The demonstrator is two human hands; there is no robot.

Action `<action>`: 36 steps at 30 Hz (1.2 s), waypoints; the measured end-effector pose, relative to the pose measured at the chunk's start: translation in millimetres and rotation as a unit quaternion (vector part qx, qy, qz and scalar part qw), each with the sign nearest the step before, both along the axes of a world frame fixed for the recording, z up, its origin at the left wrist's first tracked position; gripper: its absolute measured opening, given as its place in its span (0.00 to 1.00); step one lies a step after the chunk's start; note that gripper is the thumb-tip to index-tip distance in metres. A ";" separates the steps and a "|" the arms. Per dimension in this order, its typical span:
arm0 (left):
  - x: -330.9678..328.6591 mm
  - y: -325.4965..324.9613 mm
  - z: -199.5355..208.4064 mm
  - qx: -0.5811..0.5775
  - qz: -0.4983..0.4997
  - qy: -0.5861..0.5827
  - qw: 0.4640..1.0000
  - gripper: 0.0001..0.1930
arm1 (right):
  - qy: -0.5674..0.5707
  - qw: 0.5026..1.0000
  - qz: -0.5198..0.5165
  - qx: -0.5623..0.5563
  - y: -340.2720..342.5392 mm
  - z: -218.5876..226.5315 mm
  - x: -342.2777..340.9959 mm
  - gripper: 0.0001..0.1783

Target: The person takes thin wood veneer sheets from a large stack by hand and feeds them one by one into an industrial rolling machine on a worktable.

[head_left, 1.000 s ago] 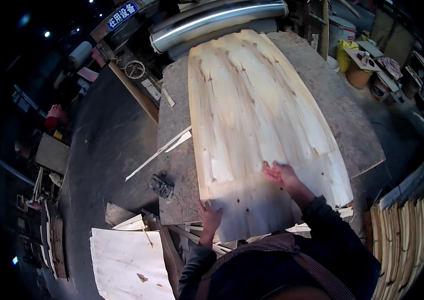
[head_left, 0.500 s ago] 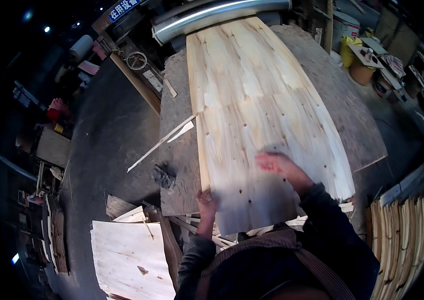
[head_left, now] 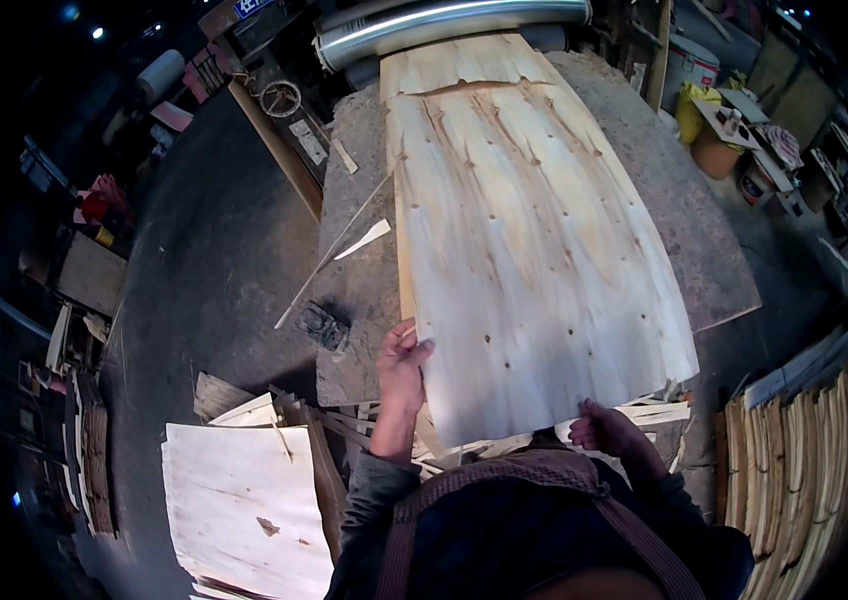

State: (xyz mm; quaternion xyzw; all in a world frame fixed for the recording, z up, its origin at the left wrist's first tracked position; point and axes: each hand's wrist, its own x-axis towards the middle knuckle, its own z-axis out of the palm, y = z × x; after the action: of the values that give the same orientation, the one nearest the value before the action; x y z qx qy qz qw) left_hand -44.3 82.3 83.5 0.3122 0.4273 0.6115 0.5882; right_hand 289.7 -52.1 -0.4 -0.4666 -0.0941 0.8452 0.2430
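Note:
A long pale veneer sheet (head_left: 544,260) with brown streaks and small knots lies lengthwise before me. Its far edge is wavy and rests over another pale veneer sheet (head_left: 464,62) that reaches to the metal roller (head_left: 454,30). My left hand (head_left: 402,375) is closed at the left edge of the nearer sheet, thumb by the top face. At the near edge, toward the right corner, my right hand (head_left: 606,430) has its fingers curled and its thumb against the rim. Parts of the fingers of both hands are hidden.
A worn board table (head_left: 684,210) carries the sheets, with a thin strip (head_left: 334,250), a wood sliver (head_left: 364,238) and a dark lump (head_left: 324,325) at left. Stacked veneer (head_left: 244,500) stands lower left, more veneer (head_left: 814,480) lower right. A handwheel (head_left: 280,98) sits beyond.
My right hand has gone from over the sheet to its near edge. My left hand is farther up the left edge. A wavy far edge now shows near the roller.

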 end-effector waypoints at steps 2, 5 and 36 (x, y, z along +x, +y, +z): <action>-8.6 5.0 9.3 0.001 0.013 0.018 1.000 0.18 | 0.001 1.000 -0.005 0.012 -5.2 4.6 2.7 0.26; -25.8 15.2 19.7 -0.017 0.003 0.020 1.000 0.17 | -0.020 0.996 -0.079 0.048 -4.2 29.5 -16.3 0.24; -45.3 -4.7 -117.4 -0.063 0.008 0.321 0.945 0.20 | 0.044 0.976 -0.091 0.194 162.5 -45.7 -21.8 0.17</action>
State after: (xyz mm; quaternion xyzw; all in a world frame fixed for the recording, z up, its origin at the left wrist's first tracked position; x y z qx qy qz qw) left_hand -89.6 77.7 -33.9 0.4509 0.6335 0.4557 0.4331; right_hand 267.8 110.3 -46.1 -0.3790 -0.2031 0.8051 0.4086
